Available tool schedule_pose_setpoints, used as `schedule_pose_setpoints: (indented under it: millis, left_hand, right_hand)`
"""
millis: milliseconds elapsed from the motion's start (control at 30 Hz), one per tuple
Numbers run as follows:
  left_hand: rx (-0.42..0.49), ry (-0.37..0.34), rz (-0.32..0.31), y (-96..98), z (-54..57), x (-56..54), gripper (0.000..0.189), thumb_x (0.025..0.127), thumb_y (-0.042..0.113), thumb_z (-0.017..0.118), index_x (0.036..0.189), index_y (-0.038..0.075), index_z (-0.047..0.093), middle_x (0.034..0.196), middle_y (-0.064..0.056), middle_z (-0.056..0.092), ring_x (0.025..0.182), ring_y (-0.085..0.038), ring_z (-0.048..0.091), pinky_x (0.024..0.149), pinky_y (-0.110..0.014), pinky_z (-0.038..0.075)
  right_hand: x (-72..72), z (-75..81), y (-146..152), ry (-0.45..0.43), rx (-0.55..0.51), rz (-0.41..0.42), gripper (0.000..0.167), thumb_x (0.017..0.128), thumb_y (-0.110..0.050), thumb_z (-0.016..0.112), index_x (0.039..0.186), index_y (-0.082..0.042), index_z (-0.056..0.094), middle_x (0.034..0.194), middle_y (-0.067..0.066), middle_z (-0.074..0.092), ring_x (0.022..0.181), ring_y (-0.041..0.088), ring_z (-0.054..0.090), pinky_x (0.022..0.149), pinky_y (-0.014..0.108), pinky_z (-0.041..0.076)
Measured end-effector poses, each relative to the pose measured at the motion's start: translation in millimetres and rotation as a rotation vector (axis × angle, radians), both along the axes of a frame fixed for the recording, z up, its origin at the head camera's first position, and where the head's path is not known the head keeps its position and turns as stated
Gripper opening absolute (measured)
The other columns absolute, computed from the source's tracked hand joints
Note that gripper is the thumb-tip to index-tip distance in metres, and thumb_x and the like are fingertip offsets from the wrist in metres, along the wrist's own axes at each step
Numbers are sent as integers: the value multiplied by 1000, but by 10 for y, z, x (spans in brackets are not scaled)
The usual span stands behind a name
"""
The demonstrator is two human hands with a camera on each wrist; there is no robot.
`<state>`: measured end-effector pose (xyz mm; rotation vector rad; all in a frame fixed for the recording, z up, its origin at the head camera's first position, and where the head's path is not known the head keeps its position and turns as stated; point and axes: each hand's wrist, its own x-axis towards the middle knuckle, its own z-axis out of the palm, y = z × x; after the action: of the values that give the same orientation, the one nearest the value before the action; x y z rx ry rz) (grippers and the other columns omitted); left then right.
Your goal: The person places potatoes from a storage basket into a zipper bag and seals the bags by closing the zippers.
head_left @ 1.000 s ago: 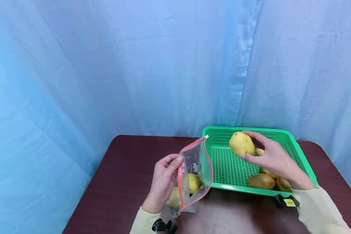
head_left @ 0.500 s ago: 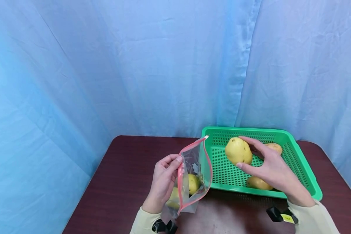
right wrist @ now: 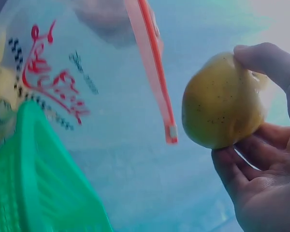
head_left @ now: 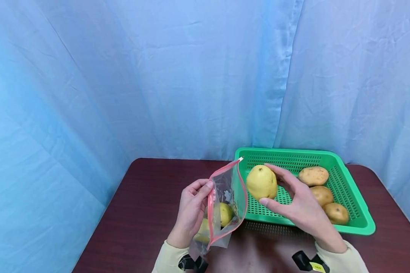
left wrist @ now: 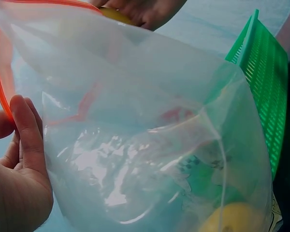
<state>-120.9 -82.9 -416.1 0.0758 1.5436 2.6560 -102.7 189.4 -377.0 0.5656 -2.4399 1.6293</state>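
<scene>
My left hand (head_left: 190,212) pinches the red-trimmed mouth of a clear zip bag (head_left: 229,178) between thumb and fingers, and the mouth gapes toward the right. Inside the bag, low down, lie yellow pears (head_left: 226,214). My right hand (head_left: 302,206) grips another yellow pear (head_left: 261,182), thumb on one side and fingers on the other, just right of the bag's mouth and above the green basket (head_left: 358,197). From the right wrist, the speckled skin of this pear (right wrist: 222,101) shows beside the bag's zip slider (right wrist: 172,133).
Several brown potatoes, one of them a pale potato (head_left: 313,176), lie along the basket's right side. The dark wooden table (head_left: 150,204) extends to the left. A blue curtain (head_left: 191,76) hangs behind it.
My right hand has carried the pear leftward and slightly down, close to the bag's mouth, uncovering potatoes in the basket. My left hand and the bag have stayed nearly still.
</scene>
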Motion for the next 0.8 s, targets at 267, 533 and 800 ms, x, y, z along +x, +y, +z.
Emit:
schedule_pose_setpoints:
  millis: [267, 533, 800]
  left_hand:
    - [-5, 0, 8, 21, 10, -29, 6, 101, 5, 65, 101, 5, 71, 83, -3, 66, 68, -9, 64, 64, -20, 56]
    - [5, -11, 17, 53, 16, -60, 5, 100, 5, 66, 100, 5, 71, 83, -3, 65, 68, -9, 63, 64, -20, 56]
    - [-2, -23, 14, 78, 20, -104, 6, 101, 6, 65, 101, 5, 71, 87, -4, 67, 73, -10, 65, 68, -21, 58]
  right_hand:
    - [14, -54, -283, 63, -194, 53, 77, 84, 9, 80, 151, -10, 46, 144, 9, 56, 130, 11, 55, 105, 18, 45]
    - [-53, -82, -534, 123, -226, 62, 74, 80, 7, 84, 145, -10, 52, 138, 6, 52, 125, 15, 60, 102, 24, 50]
    - [-124, -154, -590, 223, 17, -77, 76, 77, -17, 93, 145, -18, 58, 135, -2, 61, 124, 17, 60, 102, 35, 52]
